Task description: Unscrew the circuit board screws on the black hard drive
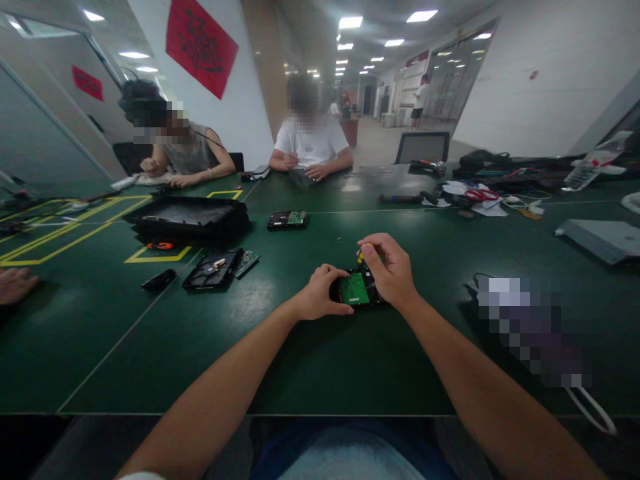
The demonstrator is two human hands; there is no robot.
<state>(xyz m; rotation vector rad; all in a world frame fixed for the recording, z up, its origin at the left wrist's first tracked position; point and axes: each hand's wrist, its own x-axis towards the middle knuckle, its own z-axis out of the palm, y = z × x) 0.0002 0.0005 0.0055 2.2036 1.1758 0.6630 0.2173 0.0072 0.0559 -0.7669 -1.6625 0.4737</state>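
1. Working a yellow-handled screwdriver (361, 256) against the hard drive (355, 288) looks like the step in hand; the drive lies on the table (320, 360), at the wearer's 12 o'clock.
2. Left hand (317, 293): thumb and fingers clasp the drive's 9 o'clock side.
3. Right hand (393, 270): fingers pinch the screwdriver from 2 o'clock.
4. Small loose bits (339, 239) sit near, at the drive's 11 o'clock.
5. Any further turn likely calls for steady bracing and a well-seated tip.

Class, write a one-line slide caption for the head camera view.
Left hand steadies a hard drive with a green board while the right hand holds a yellow-handled screwdriver to it.
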